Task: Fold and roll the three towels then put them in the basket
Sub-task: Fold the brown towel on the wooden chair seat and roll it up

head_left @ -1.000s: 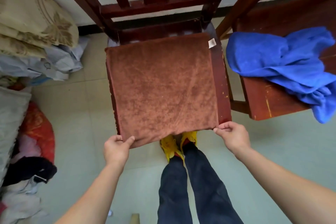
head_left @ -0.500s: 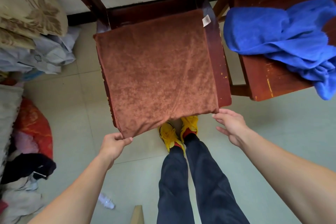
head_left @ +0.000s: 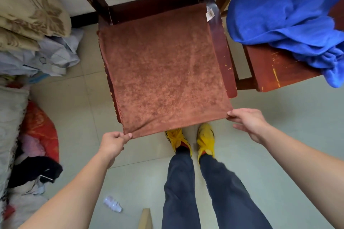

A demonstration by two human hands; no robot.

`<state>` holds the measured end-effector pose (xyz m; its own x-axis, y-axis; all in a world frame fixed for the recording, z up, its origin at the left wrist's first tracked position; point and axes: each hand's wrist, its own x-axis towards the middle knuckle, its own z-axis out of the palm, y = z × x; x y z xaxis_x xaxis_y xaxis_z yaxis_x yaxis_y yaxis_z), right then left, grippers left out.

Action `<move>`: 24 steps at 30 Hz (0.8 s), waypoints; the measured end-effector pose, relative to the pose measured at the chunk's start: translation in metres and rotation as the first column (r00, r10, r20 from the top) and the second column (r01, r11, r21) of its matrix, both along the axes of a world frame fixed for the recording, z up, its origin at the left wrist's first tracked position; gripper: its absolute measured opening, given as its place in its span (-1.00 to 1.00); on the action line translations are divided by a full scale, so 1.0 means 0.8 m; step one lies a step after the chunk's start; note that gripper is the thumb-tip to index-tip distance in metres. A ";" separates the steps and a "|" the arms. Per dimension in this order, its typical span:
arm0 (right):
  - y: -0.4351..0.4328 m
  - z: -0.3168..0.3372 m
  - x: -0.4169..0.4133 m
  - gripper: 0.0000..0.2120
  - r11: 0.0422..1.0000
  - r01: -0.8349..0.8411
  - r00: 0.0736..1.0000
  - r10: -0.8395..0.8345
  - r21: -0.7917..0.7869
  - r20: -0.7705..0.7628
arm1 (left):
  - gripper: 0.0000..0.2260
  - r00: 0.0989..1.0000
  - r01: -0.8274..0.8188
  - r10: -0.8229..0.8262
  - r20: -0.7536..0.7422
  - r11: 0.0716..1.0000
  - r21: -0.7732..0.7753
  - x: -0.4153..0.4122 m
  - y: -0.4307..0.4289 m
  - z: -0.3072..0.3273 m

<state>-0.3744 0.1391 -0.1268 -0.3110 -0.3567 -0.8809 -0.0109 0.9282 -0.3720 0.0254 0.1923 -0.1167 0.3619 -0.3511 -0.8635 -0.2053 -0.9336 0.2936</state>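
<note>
You hold the brown towel [head_left: 163, 72] by its two near corners. Your left hand [head_left: 113, 143] pinches the near left corner between the thumb and the curled fingers. Your right hand [head_left: 249, 122] takes the near right corner at the fingertips, and its other fingers are rather straight and spread below the edge.

The towel lies flat on the seat of the wooden chair [head_left: 221, 52] and covers almost all of it; only a strip of the seat shows along the right side. The near edge of the towel hangs past the front of the seat, stretched between your two hands. A small white label [head_left: 210, 14] sits at the far right corner.

The blue towel [head_left: 279, 22] lies crumpled on the second chair [head_left: 275, 72] to the right, with one end hanging over the seat edge.

Your yellow shoes [head_left: 205, 139] stand on the tiled floor [head_left: 279, 117] just under the near edge. On the left are folded bedding [head_left: 28, 9] and other cloth things, and a small plastic bottle [head_left: 112, 206] lies on the floor near your left arm.
</note>
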 end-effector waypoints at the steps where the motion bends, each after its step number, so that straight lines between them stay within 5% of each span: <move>1: 0.002 0.006 -0.008 -0.93 1.000 0.028 0.999 -0.028 0.003 0.033 | -0.80 0.997 -0.064 0.065 -0.040 0.998 0.017 -0.001 0.004 0.004; 7: 0.017 0.030 -0.026 -0.90 0.989 0.133 0.976 -0.143 0.070 0.166 | -0.92 0.806 -0.495 0.511 -0.298 0.859 0.132 -0.024 0.035 0.017; 11: 0.019 0.054 -0.025 -0.95 0.983 0.163 0.970 -0.175 0.080 0.170 | -0.95 0.655 -0.680 0.674 -0.341 0.723 0.125 -0.042 0.056 0.038; 24: -0.175 0.151 0.033 -0.95 0.894 0.438 0.814 -0.350 -0.093 0.464 | -0.95 0.632 -0.748 0.611 -0.477 0.642 -0.169 -0.007 -0.120 0.138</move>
